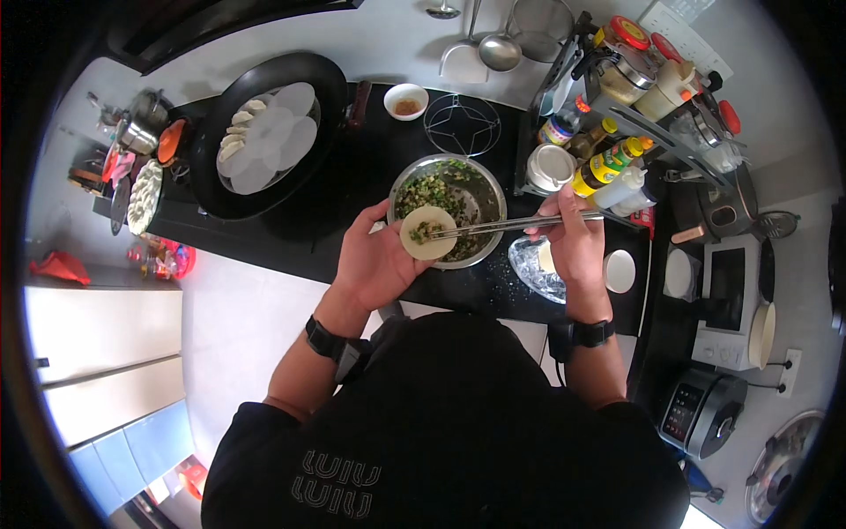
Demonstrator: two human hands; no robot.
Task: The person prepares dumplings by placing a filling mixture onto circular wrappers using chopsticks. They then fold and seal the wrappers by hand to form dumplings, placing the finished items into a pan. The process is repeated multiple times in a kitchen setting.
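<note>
My left hand (380,264) supports a round dumpling wrapper (428,246) at the near left rim of a steel mixing bowl (494,198). A little green and brown filling lies on the wrapper, touched by the tips of metal chopsticks (505,225). My right hand (574,241) holds the chopsticks from the right. Chopped filling (429,192) covers part of the bowl. Below my right hand, a floured plate (534,268) bears a pale round of dough (546,256), partly hidden. Folded dumplings (234,139) and pale round sheets (277,135) lie in a black wok (198,159) at left.
A small white bowl (423,92) and a wire rack (462,125) stand behind the mixing bowl. Sauce bottles (603,168) crowd the shelf at right, near a white lidded jar (550,166). An empty white bowl (619,271) stands right of my right hand. More dumplings fill a tray (144,197) far left.
</note>
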